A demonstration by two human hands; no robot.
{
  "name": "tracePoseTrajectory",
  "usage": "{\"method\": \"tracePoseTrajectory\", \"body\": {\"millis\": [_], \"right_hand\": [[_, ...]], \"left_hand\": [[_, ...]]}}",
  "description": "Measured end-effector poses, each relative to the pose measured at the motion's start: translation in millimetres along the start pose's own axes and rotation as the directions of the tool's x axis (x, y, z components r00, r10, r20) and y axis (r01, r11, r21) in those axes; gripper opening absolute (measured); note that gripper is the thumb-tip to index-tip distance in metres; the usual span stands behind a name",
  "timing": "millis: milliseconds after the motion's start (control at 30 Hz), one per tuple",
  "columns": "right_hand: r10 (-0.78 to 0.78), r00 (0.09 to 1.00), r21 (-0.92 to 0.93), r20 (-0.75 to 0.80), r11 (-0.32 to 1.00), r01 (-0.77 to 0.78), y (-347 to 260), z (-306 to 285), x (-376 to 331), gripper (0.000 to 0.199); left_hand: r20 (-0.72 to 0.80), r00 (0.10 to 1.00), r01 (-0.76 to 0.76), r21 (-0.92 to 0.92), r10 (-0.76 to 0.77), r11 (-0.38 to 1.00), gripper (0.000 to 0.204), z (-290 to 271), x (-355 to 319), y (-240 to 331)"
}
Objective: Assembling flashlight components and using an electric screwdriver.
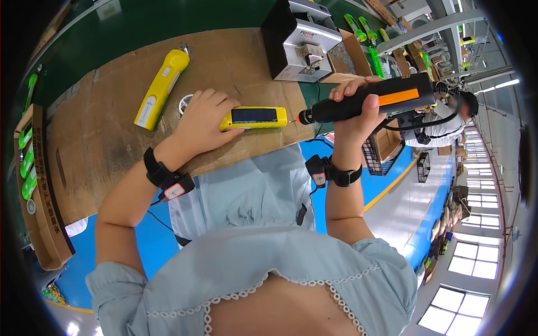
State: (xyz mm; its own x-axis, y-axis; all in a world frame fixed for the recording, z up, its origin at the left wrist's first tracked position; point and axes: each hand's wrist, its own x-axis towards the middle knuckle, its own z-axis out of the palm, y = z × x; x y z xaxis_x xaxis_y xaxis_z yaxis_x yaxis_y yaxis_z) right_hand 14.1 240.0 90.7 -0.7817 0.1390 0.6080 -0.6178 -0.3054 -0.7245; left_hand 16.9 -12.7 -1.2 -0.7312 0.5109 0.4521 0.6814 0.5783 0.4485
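My left hand point(208, 122) is closed round one end of a yellow flashlight body point(282, 117) with a dark panel on its upper face, and presses it against the cardboard. My right hand point(356, 120) grips a black electric screwdriver point(350, 105) with an orange stripe, held nearly level. Its thin bit points left at the free end of the flashlight; I cannot tell whether it touches. A silver ring-shaped part point(184, 103) lies partly hidden beside my left hand. Farther left, a second yellow flashlight point(161, 92) rests by itself on the cardboard.
Brown cardboard point(106, 117) covers the bench. A black and silver machine point(305, 47) stands at the back, beside a box of small screws point(344, 59). Green parts fill a carton point(47, 224) at left. A cable hangs from the screwdriver. Another person point(443, 123) is at far right.
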Motion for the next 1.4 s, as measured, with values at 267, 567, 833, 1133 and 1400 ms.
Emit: {"method": "tracePoseTrajectory", "body": {"millis": [267,567,833,1133,1400], "right_hand": [[-0.005,1.000,0.017,0.003,1.000,0.005,7,4,-7,0.038],[-0.016,0.999,-0.052,0.029,0.998,0.018,26,3,-17,0.035],[0.026,0.999,-0.046,0.047,0.999,-0.024,31,3,-17,0.035],[-0.266,0.955,-0.056,-0.133,0.964,0.260,7,-1,37,0.043],[-0.326,0.911,-0.164,-0.251,0.942,0.292,43,-10,106,0.031]], "left_hand": [[0.003,1.000,-0.011,-0.015,0.011,1.000,0.041,-3,0,1],[0.015,0.999,-0.031,-0.026,0.032,0.999,0.040,-2,-1,-1],[0.005,0.999,-0.037,-0.037,0.038,0.999,0.040,0,0,-3],[0.000,1.000,-0.024,0.008,0.024,1.000,0.043,-1,-3,0],[-0.029,0.999,-0.040,0.007,0.040,0.999,0.042,-3,-3,3]]}}
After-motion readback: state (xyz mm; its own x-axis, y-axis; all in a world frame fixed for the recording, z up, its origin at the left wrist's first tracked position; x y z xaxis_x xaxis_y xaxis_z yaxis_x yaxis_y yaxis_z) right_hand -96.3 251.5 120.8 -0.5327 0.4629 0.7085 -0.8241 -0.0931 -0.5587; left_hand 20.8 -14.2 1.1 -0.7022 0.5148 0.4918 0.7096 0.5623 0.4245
